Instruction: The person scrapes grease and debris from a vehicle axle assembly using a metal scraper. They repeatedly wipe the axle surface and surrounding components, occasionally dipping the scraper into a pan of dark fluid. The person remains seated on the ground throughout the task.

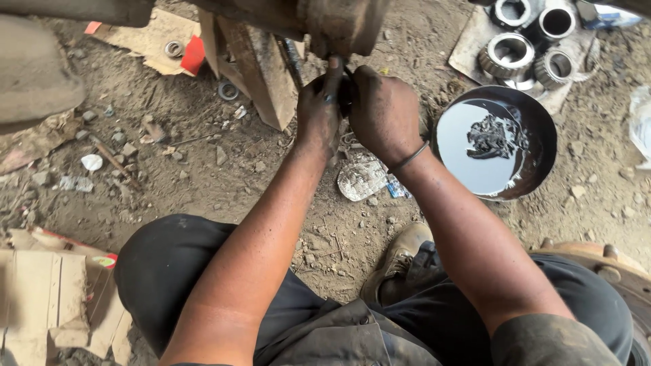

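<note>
Head view, looking straight down — both hands are up against the underside of a rusty axle hub (342, 27), close together and blackened with grease. Left hand (319, 112) has its fingers (333, 71) clenched on a small dark part (344, 91) pressed to the hub's lower edge; what kind of part it is, I cannot tell, it is mostly hidden. Right hand (383, 112) is curled in from the other side, touching the same spot, knuckles toward the camera, a thin band on the wrist.

Just to the right of the fingers sits a round metal pan (542, 122) of dark liquid with something black soaking in it. Beyond that, further from the fingers, a row of roller bearings (536, 57) laid out on a scrap of card — out of the hub and set aside, so by my reading the stripping-down looks well along, while the fiddly bit at the hub itself is not finished: both hands are fully engaged there.

Left of the fingers, a wooden block (261, 68) props things up. Below the fingers, on the dirt floor (203, 156) — a crumpled wrapper (363, 177) and loose stones.
</note>
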The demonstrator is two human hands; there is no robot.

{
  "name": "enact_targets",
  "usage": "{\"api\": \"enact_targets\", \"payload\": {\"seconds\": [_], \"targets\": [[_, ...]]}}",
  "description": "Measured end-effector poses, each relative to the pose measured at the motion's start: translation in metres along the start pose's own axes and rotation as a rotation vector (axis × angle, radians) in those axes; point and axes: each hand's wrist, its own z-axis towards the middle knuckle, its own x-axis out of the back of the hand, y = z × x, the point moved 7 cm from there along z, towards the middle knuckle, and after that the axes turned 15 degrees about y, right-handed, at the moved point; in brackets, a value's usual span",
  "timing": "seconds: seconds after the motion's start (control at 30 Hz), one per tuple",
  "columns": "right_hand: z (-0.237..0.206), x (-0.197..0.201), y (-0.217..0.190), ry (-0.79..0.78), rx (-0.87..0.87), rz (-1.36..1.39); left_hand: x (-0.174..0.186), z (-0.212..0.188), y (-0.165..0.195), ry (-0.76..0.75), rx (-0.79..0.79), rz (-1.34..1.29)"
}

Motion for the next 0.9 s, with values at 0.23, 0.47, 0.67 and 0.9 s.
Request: {"api": "enact_targets", "payload": {"seconds": [0.23, 0.47, 0.67, 0.9], "targets": [[0.005, -0.016, 0.020, 0.036, -0.069, 0.099, 0.000, 0.002, 0.007, 0.071, -0.006, 0.117], [-0.038, -0.064, 0.037, -0.141, -0.636, 0.872, 0.007, -0.002, 0.025, 0.092, -0.341, 0.133], [-0.049, -0.022, 0.004, 0.319, -0.225, 0.436, 0.004, -0.019, 0.054, 0.147, -0.650, 0.513], [-0.033, -0.015, -0.014, 0.304, -0.072, 0.418, -0.002, -0.030, 0.079, 0.081, -0.829, 0.466]]}}
